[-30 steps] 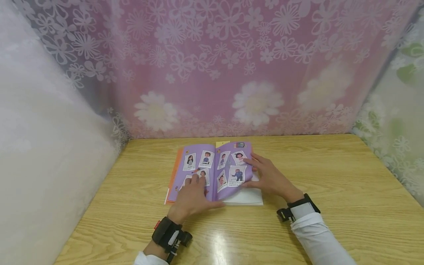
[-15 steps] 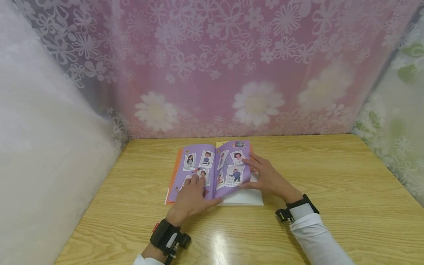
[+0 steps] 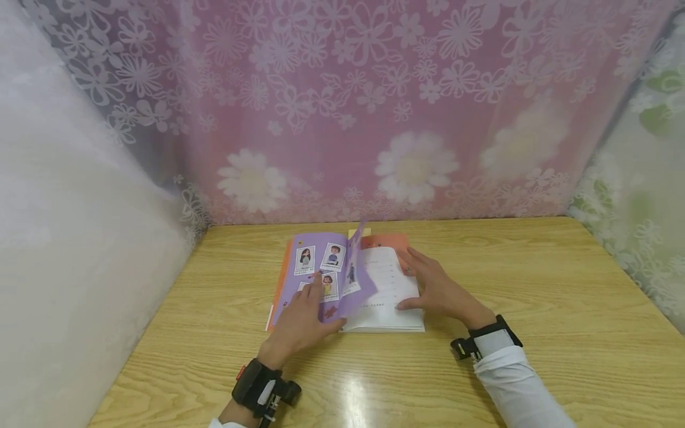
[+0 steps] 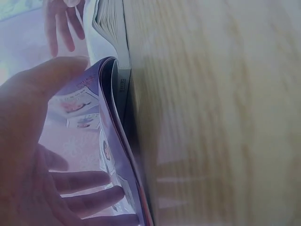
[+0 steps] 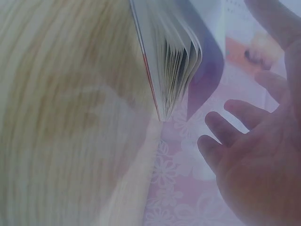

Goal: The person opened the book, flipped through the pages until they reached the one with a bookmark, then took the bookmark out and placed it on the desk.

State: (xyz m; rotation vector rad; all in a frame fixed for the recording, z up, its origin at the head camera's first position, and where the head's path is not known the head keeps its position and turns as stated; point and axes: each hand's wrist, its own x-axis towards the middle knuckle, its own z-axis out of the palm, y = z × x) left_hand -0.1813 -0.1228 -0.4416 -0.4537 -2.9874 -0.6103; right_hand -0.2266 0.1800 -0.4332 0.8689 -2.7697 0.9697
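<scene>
An open picture book (image 3: 305,252) lies on the table. Its left page is purple with framed cartoon portraits; a purple leaf (image 3: 360,294) stands half-raised and curved near the spine. Beneath that leaf shows a white page (image 3: 387,297) with printed lines and an orange top. My left hand (image 3: 297,324) rests with extended fingers on the left page, thumb toward the spine at the lower edge. Beside the book's right edge, my right hand (image 3: 441,291) has loosely spread fingers, thumb over the white page's border. In the right wrist view, nothing lies between the fingers of this hand (image 5: 256,155).
The wooden table (image 3: 535,285) extends around the book. A pink floral curtain (image 3: 332,119) hangs behind it, with pale cloth (image 3: 80,238) on the left. A yellow tab (image 3: 360,233) sticks out at the book's top. Black straps with cameras (image 3: 262,389) sit on both wrists.
The purple right leaf has swung left toward the spine, uncovering the white page. My right hand has let go of it and moved slightly right. My left hand has slid slightly left.
</scene>
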